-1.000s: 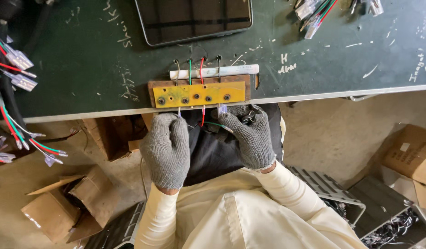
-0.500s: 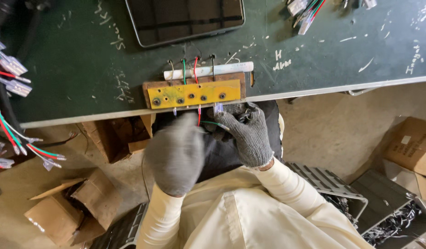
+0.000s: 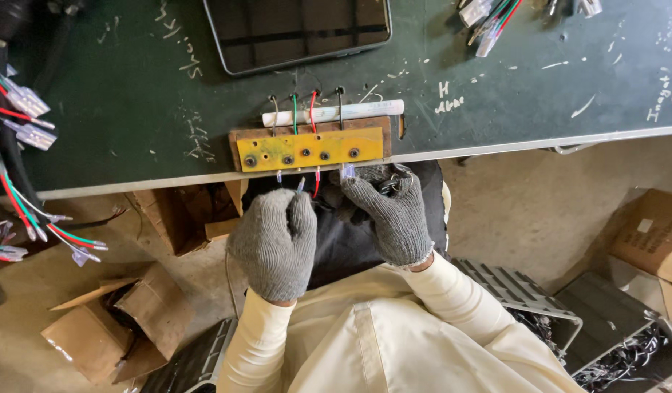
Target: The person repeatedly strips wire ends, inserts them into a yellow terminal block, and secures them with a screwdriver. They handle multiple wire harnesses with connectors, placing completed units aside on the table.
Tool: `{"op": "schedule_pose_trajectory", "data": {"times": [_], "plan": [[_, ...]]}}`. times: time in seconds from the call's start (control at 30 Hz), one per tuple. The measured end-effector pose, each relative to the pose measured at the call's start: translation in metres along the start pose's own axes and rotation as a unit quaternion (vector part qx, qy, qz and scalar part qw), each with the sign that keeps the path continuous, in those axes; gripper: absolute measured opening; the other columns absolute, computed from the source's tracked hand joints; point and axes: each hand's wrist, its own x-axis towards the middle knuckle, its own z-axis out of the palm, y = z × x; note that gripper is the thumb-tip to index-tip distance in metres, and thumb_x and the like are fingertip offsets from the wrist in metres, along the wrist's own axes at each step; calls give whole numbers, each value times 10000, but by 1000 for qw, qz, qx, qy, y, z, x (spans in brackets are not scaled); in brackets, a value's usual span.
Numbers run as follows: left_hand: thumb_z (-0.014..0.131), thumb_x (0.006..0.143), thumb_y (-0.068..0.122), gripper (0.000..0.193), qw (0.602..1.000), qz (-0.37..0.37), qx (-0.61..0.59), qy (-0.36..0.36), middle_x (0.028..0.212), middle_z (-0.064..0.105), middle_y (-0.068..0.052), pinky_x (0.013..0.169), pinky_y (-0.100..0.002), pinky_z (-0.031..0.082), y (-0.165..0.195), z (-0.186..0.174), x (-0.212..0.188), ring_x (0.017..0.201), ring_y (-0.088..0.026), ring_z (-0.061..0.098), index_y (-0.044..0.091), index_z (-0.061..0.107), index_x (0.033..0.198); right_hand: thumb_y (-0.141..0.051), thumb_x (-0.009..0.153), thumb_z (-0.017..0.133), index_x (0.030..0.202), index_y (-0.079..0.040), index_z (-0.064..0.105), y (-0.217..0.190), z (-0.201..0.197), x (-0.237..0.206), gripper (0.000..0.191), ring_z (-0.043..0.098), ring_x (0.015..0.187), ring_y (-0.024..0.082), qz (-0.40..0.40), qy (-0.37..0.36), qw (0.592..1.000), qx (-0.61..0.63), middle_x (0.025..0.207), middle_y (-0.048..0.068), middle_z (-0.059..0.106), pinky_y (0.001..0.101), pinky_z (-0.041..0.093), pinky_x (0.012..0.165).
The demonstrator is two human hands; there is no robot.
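Head view. The left hand point(image 3: 274, 240), in a grey knit glove, sits just below the near edge of the green table point(image 3: 117, 124). Its fingers are curled together into a loose fist; the fingertips point away from the camera, so what they pinch cannot be made out. A red wire point(image 3: 316, 183) and a pale wire end hang just beside its knuckles.

The right hand point(image 3: 389, 215), also gloved in grey, sits just right of the left hand, near the table edge. Its fingers are bent and close together around a small dark object point(image 3: 386, 187), which is mostly hidden; its kind cannot be told. A clear connector tip point(image 3: 347, 172) shows just above the forefinger.

The yellow plate point(image 3: 310, 148) with five holes is fixed on a wooden block at the near table edge, directly beyond both hands. Wires in green, red and dark colours rise from its far side over a white tube point(image 3: 350, 110).

A dark tablet point(image 3: 299, 29) lies farther back, cut off by the top edge. Wire harnesses point(image 3: 23, 116) with white connectors lie at the left, partly out of frame.

On the floor, an open cardboard box point(image 3: 107, 327) stands near left; its contents are dark and unclear. A bin of black wires point(image 3: 627, 360) sits near right, cut off by the frame.
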Motion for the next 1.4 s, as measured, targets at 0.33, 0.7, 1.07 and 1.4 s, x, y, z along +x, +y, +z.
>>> {"op": "schedule_pose_trajectory", "data": {"times": [0.33,0.7,1.07,1.4], "plan": [[769,945,141,150,997,0,71,6,864,680,-101,670,-442,530,0,5,7,742,-325,671,96,627,953,-94,931,716,1062,39,745,-5,-3,-4,189,708,662,129,-7,-6,1000,-27,871,89,777,237,537,575],[763,956,123,155,997,29,66,14,838,650,-99,659,-423,522,3,5,15,715,-308,653,90,612,961,-63,950,685,1037,22,709,2,-25,-25,124,720,653,192,-23,11,1000,12,870,136,756,288,562,559],[778,957,191,159,996,-15,87,34,872,683,-106,673,-443,520,-7,-9,6,743,-333,668,101,650,985,6,893,701,990,59,745,2,-28,-43,119,721,715,145,-5,-16,993,-117,864,109,772,272,608,661],[758,1007,250,175,999,20,22,-10,813,659,-63,641,-403,520,0,-18,18,694,-267,665,124,638,994,46,869,785,1056,29,752,-10,-20,-51,190,708,937,162,-133,-135,958,-217,996,112,741,294,577,846]]}}
